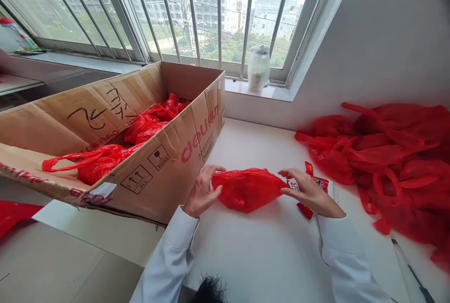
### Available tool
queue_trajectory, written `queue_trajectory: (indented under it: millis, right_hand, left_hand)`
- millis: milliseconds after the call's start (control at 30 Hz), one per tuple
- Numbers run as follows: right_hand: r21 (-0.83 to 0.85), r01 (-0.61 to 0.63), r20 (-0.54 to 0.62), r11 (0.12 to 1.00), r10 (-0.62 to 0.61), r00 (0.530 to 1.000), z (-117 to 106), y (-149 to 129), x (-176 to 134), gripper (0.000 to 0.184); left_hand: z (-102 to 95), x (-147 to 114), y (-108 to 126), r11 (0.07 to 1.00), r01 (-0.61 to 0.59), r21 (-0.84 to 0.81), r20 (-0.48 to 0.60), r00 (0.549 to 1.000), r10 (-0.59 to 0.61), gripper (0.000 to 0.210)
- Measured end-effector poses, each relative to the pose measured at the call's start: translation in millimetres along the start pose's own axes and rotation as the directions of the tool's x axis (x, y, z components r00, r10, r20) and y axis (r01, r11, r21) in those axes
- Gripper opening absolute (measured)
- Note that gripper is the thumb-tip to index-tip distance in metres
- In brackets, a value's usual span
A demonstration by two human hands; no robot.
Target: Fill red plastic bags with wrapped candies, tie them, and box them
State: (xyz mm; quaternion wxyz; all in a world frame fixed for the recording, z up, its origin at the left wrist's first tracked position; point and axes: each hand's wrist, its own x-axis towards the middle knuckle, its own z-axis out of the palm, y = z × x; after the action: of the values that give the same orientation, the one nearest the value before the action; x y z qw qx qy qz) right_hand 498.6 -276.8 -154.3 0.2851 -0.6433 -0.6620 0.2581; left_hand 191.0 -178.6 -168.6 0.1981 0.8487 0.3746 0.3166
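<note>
A: Please tell me first, how do the two hands stand?

B: The left hand is spread, its thumb and fingers apart around the nearer end of the red bag. The right hand is spread also, at the opposite end, its thumb below and its fingers above the bag's tip. Whether these fingertips touch the plastic, I cannot say surely; the gap is too small to read.

A: Which step is this, in your opinion?

B: I judge that the bag is being shaped or settled between the hands, on the bench. The next move calls for a gentle closing at both ends, because the film seems thin and may slip or tear.

A: And how does the bag look?

B: It is bright red and shiny, wrinkled along the top, full in the middle and narrower towards the right hand.

A: What is farther out?

B: Just beside and partly behind the right hand are small red packets. To the left of the left hand stands a cardboard box, with other red bags inside. Well to the right of the right hand is a heap of red plastic.
</note>
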Motion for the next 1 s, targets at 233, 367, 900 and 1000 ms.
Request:
queue_trajectory:
  millis: [233,367,900,1000]
  right_hand:
    - [-0.119,0.135,-0.087,0.984,-0.146,0.985,38,-47,45,0.028]
    - [-0.100,0.052,-0.153,0.994,-0.067,0.986,53,-45,57,0.014]
    - [0.537,0.223,-0.765,0.814,0.358,0.535,27,-43,-35,0.034]
    - [0.141,0.354,-0.841,0.924,-0.077,0.535,22,-92,-37,0.017]
  left_hand:
    - [30.3,30,28,0.990,-0.137,0.023,0.169,0.977,0.131,0.032]
    - [32.1,37,18,0.997,-0.073,-0.026,0.155,0.985,0.076,0.022]
    - [-16.8,3,38,0.803,-0.068,-0.593,-0.012,0.997,0.076,0.008]
    - [-27.8,0,47,0.814,-0.122,-0.568,-0.020,0.991,0.135,0.008]
